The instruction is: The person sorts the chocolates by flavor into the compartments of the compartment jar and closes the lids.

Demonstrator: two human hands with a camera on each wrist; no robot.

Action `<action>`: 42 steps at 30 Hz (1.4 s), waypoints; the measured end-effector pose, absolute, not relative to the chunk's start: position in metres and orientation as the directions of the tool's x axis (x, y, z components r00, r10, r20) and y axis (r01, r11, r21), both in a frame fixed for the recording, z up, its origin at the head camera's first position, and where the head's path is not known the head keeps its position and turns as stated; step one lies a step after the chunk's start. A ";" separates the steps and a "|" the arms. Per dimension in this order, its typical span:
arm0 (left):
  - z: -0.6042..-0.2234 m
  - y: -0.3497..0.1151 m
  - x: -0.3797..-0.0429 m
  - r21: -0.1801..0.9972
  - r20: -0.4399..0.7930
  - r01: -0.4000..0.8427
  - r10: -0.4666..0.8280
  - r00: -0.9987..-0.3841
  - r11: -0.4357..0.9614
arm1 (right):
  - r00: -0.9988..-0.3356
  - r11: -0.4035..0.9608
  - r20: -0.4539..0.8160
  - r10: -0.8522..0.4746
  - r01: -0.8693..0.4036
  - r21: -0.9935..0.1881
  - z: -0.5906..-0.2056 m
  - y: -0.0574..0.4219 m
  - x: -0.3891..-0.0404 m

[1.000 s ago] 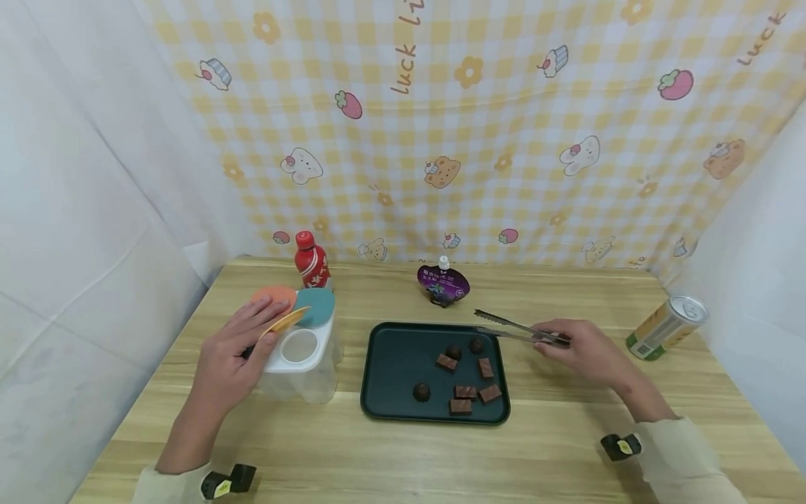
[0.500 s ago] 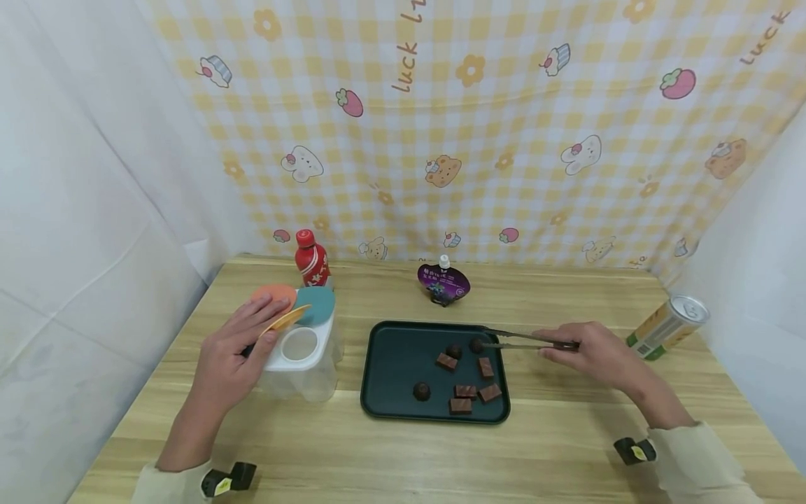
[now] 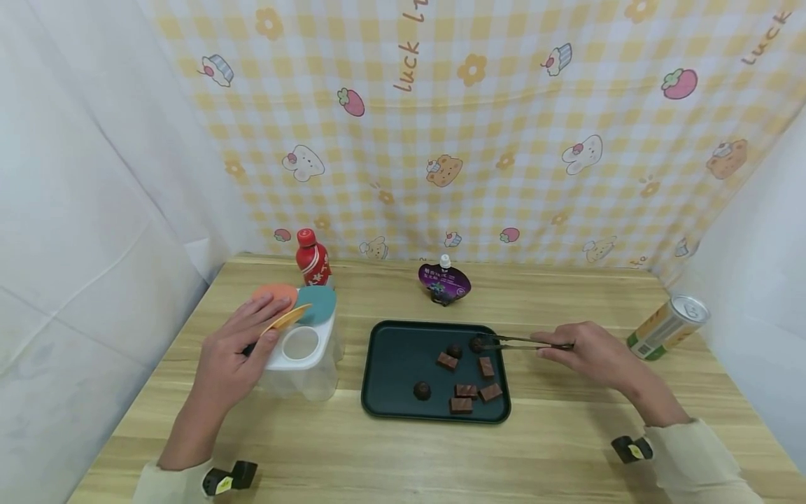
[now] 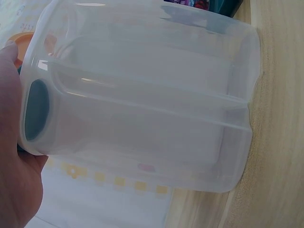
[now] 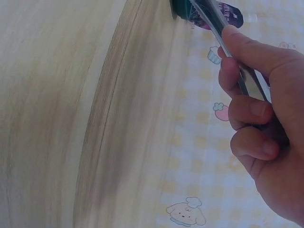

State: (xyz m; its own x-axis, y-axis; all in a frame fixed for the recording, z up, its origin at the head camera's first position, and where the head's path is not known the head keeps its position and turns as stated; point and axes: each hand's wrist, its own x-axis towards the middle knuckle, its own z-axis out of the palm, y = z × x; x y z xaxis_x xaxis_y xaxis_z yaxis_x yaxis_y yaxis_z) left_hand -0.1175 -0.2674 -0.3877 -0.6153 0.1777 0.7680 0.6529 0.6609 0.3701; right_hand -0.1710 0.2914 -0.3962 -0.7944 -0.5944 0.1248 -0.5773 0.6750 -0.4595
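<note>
My left hand (image 3: 236,353) lies over a clear lidded storage container (image 3: 308,378), its thumb and fingers holding a raised yellow flip lid (image 3: 288,318) beside a round opening. An orange lid (image 3: 275,294) under the fingertips and a teal lid (image 3: 317,304) lie flat. My right hand (image 3: 585,353) grips metal tongs (image 3: 522,343), whose tips are around a round dark chocolate (image 3: 476,344) at the right of a dark green tray (image 3: 397,353). Several rectangular chocolates (image 3: 461,405) and two more round ones (image 3: 422,390) lie on the tray. In the right wrist view, curled fingers hold the tongs (image 5: 254,85).
A red bottle (image 3: 313,259) stands behind the container. Beyond the tray is a purple spouted pouch (image 3: 444,283). A can (image 3: 669,327) stands tilted-looking at the right. A patterned cloth (image 3: 403,140) hangs behind the wooden table (image 3: 403,458).
The tongs have moved from above the tray's right edge down and forward onto the round chocolate, and their arms have come closer together. My left hand and the lid have stayed in place.
</note>
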 end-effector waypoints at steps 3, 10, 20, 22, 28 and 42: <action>-0.387 -0.267 -0.118 0.369 0.772 0.656 0.176 -0.611 0.659 | -0.797 0.680 0.118 -0.592 -0.573 -0.457 -0.396 0.290 -0.171; -0.387 -0.267 -0.117 0.373 0.765 0.650 0.177 -0.619 0.662 | -0.776 0.670 0.163 -0.609 -0.613 -0.419 -0.395 0.288 -0.170; -0.386 -0.267 -0.116 0.386 0.747 0.638 0.180 -0.640 0.667 | -0.742 0.659 0.267 -0.616 -0.670 -0.341 -0.399 0.289 -0.168; -0.386 -0.267 -0.116 0.388 0.749 0.638 0.176 -0.639 0.665 | -0.733 0.656 0.286 -0.618 -0.680 -0.326 -0.399 0.289 -0.169; -0.387 -0.268 -0.116 0.398 0.736 0.630 0.177 -0.653 0.667 | -0.707 0.633 0.350 -0.615 -0.707 -0.315 -0.394 0.287 -0.168; -0.388 -0.268 -0.116 0.393 0.748 0.632 0.167 -0.642 0.668 | -0.571 0.500 0.513 -0.641 -0.818 -0.284 -0.347 0.219 -0.166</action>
State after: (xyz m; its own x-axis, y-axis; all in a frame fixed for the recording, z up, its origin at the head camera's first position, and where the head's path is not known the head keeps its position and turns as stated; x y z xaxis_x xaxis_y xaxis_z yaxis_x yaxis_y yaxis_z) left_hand -0.1160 -0.2675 -0.3877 -0.6423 0.1671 0.7480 0.6315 0.6684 0.3929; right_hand -0.1662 0.2195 -0.3473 -0.5708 -0.6414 0.5127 -0.8178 0.5004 -0.2844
